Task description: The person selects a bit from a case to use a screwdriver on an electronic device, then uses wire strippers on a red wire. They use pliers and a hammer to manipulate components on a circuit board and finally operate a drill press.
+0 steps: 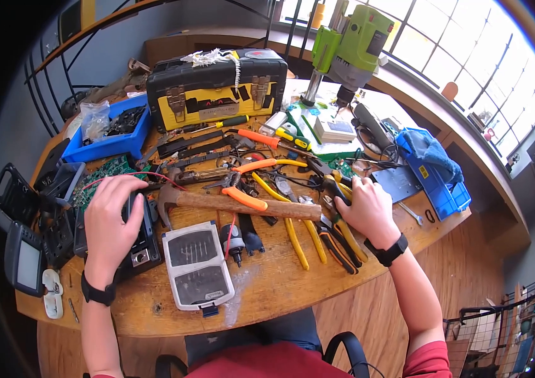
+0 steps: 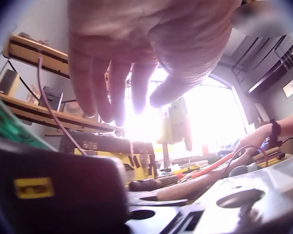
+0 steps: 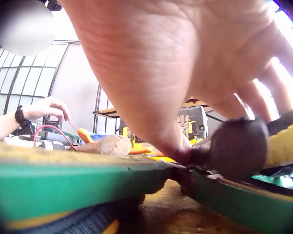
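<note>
My left hand hovers over a black boxy device at the left, its fingers relaxed with nothing held; the left wrist view shows the fingers hanging loosely. Beside it lies a hammer with a wooden handle. A red wire loops past the fingers. At the right, my right hand rests by several pliers, fingers loosely extended. Its thumb comes down at the dark-and-yellow handles of a pair of pliers. Green-handled pliers lie close below in the right wrist view.
A drill-bit case lies at the front. Behind stand a yellow-and-black toolbox and a green drill press. Blue bins sit left and right. A small screen device stands near the table's left edge.
</note>
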`<state>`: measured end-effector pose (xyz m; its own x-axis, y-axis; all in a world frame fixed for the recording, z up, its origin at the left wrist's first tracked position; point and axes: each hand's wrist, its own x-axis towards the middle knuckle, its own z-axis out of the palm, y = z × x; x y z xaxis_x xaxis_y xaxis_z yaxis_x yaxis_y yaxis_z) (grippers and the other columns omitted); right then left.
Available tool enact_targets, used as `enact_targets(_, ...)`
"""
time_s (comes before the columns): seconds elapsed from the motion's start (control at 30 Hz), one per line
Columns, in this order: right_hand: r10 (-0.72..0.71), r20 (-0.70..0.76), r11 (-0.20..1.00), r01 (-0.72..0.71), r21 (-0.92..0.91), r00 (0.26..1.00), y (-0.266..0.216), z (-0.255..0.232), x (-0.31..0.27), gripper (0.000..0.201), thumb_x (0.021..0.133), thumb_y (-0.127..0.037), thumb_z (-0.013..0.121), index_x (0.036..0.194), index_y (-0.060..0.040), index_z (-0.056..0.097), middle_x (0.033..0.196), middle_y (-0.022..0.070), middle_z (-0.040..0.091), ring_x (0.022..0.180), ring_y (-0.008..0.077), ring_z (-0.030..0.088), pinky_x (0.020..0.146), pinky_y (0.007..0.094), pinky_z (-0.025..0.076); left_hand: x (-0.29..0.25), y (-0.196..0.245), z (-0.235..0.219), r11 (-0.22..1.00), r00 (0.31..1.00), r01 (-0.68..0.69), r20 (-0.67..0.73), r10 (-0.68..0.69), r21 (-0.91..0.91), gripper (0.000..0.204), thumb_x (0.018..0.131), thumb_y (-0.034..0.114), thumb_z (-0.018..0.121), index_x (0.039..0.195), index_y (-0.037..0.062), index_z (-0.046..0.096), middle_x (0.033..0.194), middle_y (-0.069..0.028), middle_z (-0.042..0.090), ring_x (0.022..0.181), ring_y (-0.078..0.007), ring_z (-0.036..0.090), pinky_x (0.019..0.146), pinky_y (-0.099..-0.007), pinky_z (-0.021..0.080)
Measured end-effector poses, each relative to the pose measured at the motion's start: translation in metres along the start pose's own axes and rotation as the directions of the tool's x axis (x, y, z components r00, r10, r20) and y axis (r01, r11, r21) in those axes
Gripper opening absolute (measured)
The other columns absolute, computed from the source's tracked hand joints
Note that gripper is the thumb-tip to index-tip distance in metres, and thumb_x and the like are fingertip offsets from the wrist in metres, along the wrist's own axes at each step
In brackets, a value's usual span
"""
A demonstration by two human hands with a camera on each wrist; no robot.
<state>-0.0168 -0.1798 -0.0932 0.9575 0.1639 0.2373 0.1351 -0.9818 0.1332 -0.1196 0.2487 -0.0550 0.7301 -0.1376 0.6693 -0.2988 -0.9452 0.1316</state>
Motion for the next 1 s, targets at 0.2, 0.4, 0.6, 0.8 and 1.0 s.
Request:
enact_targets(0.2,-0.073,-0.318,0.997,0.081,0.012,0.945,0.023,-0.008,0.003,0.021,0.094,-0.016,0.067,0.109,-0.0021,0.069,0.102,0.0169,0.068,0.093,0.033,0.071,0.074,0.0442,0.059,0.02,0.057,0.009,0.973,0.982,-0.135,0.104,0.156,-0.187,0.012,0.085,0.008,0.07,0.097,0.0063,0.071,0.101,-0.0104,0.072,0.101,-0.0305,0.068,0.085,-0.0415,0.056)
enact_targets(0.4,-0.101,-0.066,0.973,0.113,0.202,0.993,0.011,-0.018,-0.013,0.047,0.089,-0.042,0.074,0.113,-0.0014,0.071,0.111,0.0179,0.069,0.107,0.0336,0.066,0.088,0.0432,0.057,0.036,0.102,0.038,0.901,0.917,-0.272,0.193,0.349,-0.337,0.015,0.084,0.011,0.072,0.099,0.0066,0.073,0.1,-0.0092,0.071,0.096,-0.0299,0.067,0.082,-0.0403,0.057)
enact_targets(0.6,-0.092,-0.067,0.986,0.1,0.13,0.993,0.002,0.0,-0.006,0.053,0.087,-0.041,0.076,0.113,0.0043,0.069,0.117,0.0197,0.067,0.113,0.0347,0.064,0.09,0.0424,0.057,0.033,0.187,0.093,0.72,0.722,-0.494,0.231,0.652,-0.487,0.019,0.082,0.012,0.067,0.099,0.0041,0.067,0.1,-0.0098,0.067,0.092,-0.0272,0.067,0.075,-0.0373,0.059)
enact_targets(0.8,-0.159,-0.137,0.958,0.186,0.219,0.978,0.022,-0.005,0.002,0.047,0.09,-0.036,0.074,0.117,0.0018,0.071,0.104,0.0225,0.072,0.098,0.038,0.07,0.088,0.0457,0.056,0.023,0.261,0.148,0.662,0.663,-0.546,0.218,0.716,-0.514,0.022,0.082,0.014,0.068,0.101,0.0028,0.066,0.102,-0.0107,0.064,0.096,-0.0243,0.066,0.073,-0.0361,0.059)
enact_targets(1.0,-0.106,0.326,0.601,-0.201,0.774,0.94,0.075,-0.026,0.002,0.047,0.104,-0.037,0.062,0.122,0.0063,0.069,0.098,0.013,0.076,0.08,0.0205,0.07,0.073,0.0348,0.056,0.029,0.253,0.148,0.686,0.684,-0.528,0.228,0.693,-0.5,0.013,0.082,0.014,0.068,0.091,0.0037,0.067,0.094,-0.0089,0.064,0.086,-0.025,0.067,0.069,-0.0378,0.058)
